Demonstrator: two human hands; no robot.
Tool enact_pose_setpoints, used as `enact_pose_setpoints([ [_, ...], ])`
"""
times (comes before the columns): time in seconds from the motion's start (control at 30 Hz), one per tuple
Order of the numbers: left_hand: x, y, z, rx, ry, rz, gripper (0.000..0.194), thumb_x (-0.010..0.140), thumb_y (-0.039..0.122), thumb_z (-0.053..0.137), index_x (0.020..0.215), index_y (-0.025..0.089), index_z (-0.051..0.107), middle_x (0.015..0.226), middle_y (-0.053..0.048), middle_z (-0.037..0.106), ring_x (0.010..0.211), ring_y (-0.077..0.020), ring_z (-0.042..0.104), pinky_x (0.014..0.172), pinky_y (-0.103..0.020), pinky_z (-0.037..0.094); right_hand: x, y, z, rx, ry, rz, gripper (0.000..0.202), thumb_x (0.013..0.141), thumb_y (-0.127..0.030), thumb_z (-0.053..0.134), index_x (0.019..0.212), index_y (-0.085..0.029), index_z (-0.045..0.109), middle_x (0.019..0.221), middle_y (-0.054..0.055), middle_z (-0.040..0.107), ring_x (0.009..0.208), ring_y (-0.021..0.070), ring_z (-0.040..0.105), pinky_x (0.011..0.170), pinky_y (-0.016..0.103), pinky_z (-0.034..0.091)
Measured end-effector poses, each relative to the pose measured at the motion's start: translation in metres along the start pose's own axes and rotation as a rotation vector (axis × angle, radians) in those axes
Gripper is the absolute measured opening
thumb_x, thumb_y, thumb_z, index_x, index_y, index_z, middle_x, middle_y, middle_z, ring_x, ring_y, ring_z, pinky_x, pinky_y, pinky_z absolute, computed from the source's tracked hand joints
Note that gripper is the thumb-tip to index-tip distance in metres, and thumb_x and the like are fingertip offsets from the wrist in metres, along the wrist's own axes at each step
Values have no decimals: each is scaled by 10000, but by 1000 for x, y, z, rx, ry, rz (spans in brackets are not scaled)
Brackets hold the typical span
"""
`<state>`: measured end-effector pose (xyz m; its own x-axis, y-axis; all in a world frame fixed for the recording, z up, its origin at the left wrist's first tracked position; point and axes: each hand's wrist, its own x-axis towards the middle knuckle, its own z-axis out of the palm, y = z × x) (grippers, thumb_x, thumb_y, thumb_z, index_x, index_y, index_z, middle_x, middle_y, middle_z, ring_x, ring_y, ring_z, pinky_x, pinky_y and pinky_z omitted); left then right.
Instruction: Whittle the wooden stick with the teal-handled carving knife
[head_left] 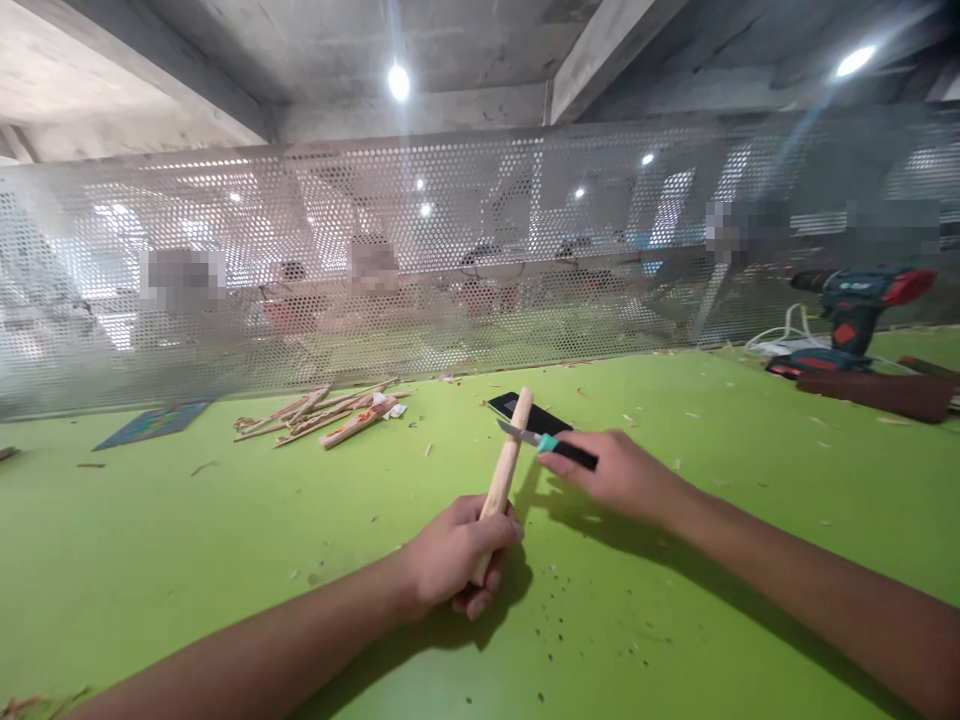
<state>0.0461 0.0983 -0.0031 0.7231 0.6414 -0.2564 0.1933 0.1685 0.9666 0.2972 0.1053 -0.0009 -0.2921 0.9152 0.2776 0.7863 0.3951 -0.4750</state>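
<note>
My left hand (469, 555) is wrapped round the lower part of a pale wooden stick (506, 465), which points up and away, tilted slightly right. In my right hand (607, 470) is a utility knife (566, 452) with a black and teal handle. Its blade lies across the stick near the upper end, pointing left. A dark phone (551, 416) lies flat on the green table (337, 520) behind the stick.
Thin sticks (307, 412) and a thicker piece (360, 420) lie at the back left, beside a patterned sheet (154, 424). At the right stands a cordless drill (851, 320) near a brown case (877, 393). A perforated screen (450, 270) borders the table; shavings are scattered about.
</note>
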Motion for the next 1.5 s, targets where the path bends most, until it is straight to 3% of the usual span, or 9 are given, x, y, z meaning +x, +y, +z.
enact_pose_setpoints([
  [0.1,-1,-3,0,31,-29,-19,194,866,313,582,719,219,495,439,65,489,296,-92,415,270,-179,303,3,12,-14,12,151,138,650,964,-757,403,881,-182,694,564,27,587,410,152,458,396,281,282],
  [0.2,0,-6,1,63,-34,-14,165,858,309,594,759,235,484,449,72,496,289,-103,421,252,-184,300,3,18,-28,-5,326,159,609,982,-730,406,922,-190,680,565,6,533,458,161,462,427,282,283],
  [0.27,1,-8,1,55,-28,0,178,864,319,593,753,235,482,445,71,490,285,-102,417,250,-183,294,2,18,-29,12,372,150,578,977,-725,433,867,-205,661,562,-4,516,467,157,462,435,281,293],
  [0.5,3,-7,1,-4,13,11,312,893,393,557,643,219,487,397,67,449,270,-83,374,267,-184,255,-5,-1,5,103,-95,6,548,970,-699,489,880,-190,673,626,21,625,450,135,497,409,254,323],
  [0.63,2,-2,2,7,37,0,393,875,375,533,523,214,466,357,51,419,253,-75,348,271,-190,233,-12,-20,11,122,-220,-130,494,963,-657,559,817,-194,645,653,2,630,521,133,545,469,238,353],
  [1.0,2,-3,-1,-25,29,10,282,850,378,557,628,224,475,388,71,441,261,-83,362,266,-192,235,-11,-22,10,49,-134,-125,521,978,-678,503,805,-206,639,643,20,648,508,155,567,467,259,357],
  [1.23,-2,-5,0,-24,-12,5,237,857,333,567,665,219,491,421,56,464,279,-83,379,266,-190,253,4,11,-12,8,151,215,679,929,-807,412,820,-194,686,559,42,587,423,162,471,413,293,282],
  [1.37,-2,-6,1,-34,41,6,302,878,440,617,717,224,479,440,73,464,276,-79,369,265,-189,260,7,25,-27,-14,294,279,688,933,-803,407,797,-179,662,572,38,559,481,178,487,452,295,267],
  [1.5,1,-7,2,-92,81,26,476,923,646,522,717,224,445,457,85,428,290,-58,341,277,-172,233,0,4,-14,51,219,237,641,952,-760,433,847,-182,690,578,27,578,452,155,466,433,285,251],
])
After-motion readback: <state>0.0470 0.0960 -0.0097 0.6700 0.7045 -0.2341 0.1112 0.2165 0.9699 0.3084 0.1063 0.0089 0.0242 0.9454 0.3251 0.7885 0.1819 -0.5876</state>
